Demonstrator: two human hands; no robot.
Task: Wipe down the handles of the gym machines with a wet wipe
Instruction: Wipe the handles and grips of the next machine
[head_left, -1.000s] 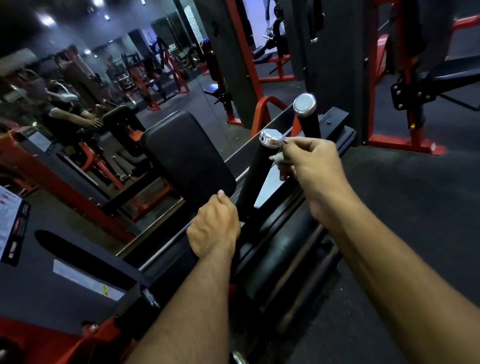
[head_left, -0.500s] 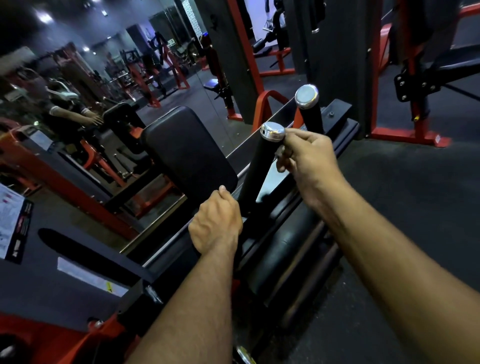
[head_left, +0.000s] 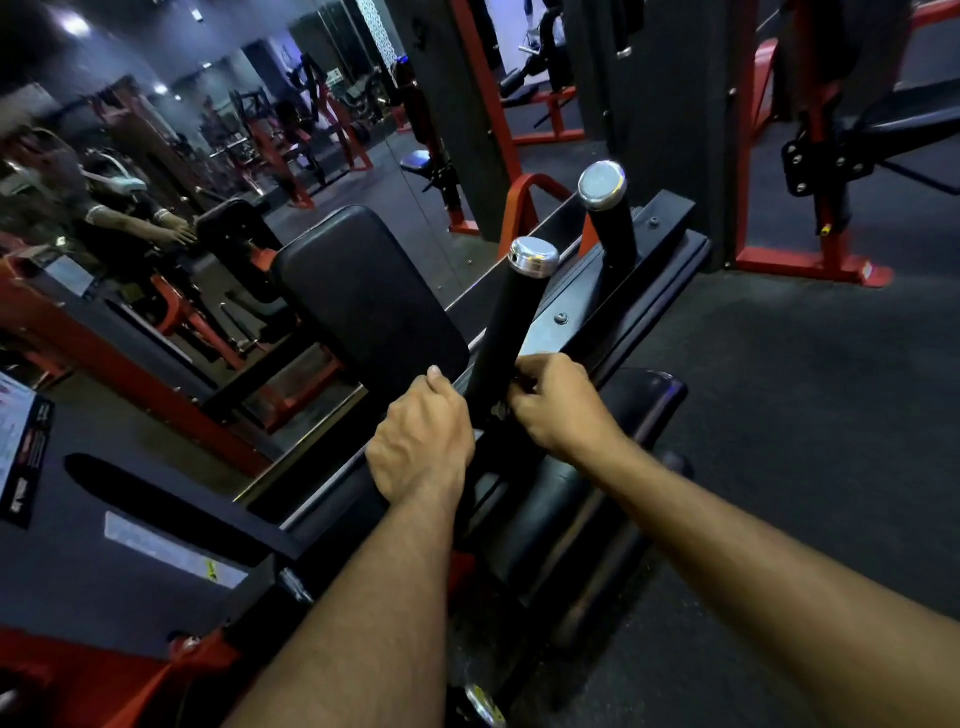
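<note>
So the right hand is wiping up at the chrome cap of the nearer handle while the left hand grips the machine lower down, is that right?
Not quite. In the head view the right hand is down at the base of the nearer handle, not at its chrome cap, which is bare. A bit of the wipe shows by its fingers. The left hand does grip the machine lower down.

Dark rubber gym floor (head_left: 810, 415) spreads to the right of the right hand (head_left: 558, 402). A black-and-red machine frame (head_left: 644, 260) stands on it beyond both hands, and a red rack base (head_left: 810, 265) sits farther right.
</note>
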